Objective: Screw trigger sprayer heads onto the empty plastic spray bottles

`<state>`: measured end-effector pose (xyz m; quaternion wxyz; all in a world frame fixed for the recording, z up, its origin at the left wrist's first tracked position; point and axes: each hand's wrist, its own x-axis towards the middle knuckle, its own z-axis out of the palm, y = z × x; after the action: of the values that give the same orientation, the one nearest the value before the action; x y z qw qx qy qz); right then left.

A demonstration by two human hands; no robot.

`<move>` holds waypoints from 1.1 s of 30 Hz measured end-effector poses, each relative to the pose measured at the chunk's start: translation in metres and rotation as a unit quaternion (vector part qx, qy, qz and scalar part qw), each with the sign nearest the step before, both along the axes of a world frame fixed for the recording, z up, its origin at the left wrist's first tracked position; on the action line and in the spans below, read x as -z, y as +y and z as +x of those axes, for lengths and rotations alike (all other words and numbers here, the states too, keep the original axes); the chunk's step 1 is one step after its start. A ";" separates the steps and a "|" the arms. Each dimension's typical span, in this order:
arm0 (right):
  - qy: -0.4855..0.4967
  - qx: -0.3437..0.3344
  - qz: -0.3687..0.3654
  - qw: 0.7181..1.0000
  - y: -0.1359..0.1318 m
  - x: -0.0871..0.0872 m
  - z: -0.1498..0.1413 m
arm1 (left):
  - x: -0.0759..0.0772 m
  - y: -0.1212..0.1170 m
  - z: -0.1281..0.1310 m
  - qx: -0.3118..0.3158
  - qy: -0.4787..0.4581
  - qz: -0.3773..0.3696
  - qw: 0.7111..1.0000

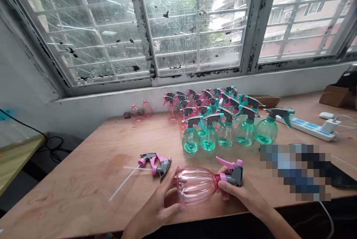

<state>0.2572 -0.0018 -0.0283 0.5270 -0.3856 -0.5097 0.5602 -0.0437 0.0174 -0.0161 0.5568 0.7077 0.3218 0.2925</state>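
Note:
A clear pink spray bottle lies sideways above the table's front edge, its base to the left. Around that base curves my left hand, thumb below and fingers above. My right hand pinches the pink collar at the neck, where the grey and pink spray head sits on the bottle. Left of the bottle, two loose spray heads with pink collars rest on the wood, their thin clear tubes pointing left.
Many green and pink spray bottles stand grouped at the back. Two headless pink bottles are by the wall. A white power strip with cables lies at right, near a pixelated patch. Cardboard sits in the far right corner.

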 end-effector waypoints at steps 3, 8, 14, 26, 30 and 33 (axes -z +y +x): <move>-0.002 -0.012 -0.001 1.000 0.002 0.003 0.002 | -0.001 -0.001 0.000 -0.007 0.029 0.031 0.999; -0.003 -0.036 -0.006 0.999 0.002 0.010 0.004 | -0.003 -0.003 0.001 -0.014 0.043 0.049 0.998; -0.028 -0.063 -0.008 0.998 0.001 0.012 0.008 | -0.002 -0.002 -0.002 -0.004 -0.015 0.011 1.000; -0.006 -0.038 -0.005 0.999 0.003 0.014 0.008 | -0.001 -0.003 0.001 0.019 -0.042 -0.006 0.999; 0.007 -0.036 -0.003 0.999 0.004 0.016 0.009 | -0.003 -0.004 0.001 0.011 -0.027 -0.016 0.999; 0.031 -0.040 -0.016 0.999 0.005 0.017 0.010 | -0.004 -0.004 0.002 0.001 0.025 0.016 1.000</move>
<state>0.2669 0.0028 -0.0452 0.5135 -0.3555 -0.4992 0.6005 -0.0412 0.0131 -0.0116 0.5376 0.7240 0.3301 0.2791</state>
